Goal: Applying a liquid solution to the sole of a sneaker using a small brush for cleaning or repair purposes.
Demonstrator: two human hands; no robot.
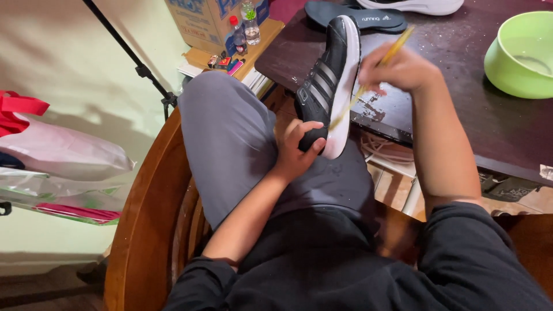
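While left hand (296,147) grips shoe (328,80), right hand (397,69) angles brush (368,80)

In our left hand (296,151) we hold a black shoe (328,80) with grey stripes and a white sole. Our right hand (397,70) grips a yellow brush (368,86); beyond it we see a lime-green bowl (521,55) on the dark brown table (461,115).

The black shoe (325,75) is seen in matt mesh cloth with a smooth white rubbery sole. The dark table (461,115) shows speckled, scuffed wood; the green bowl (507,69) looks like glossy plastic.
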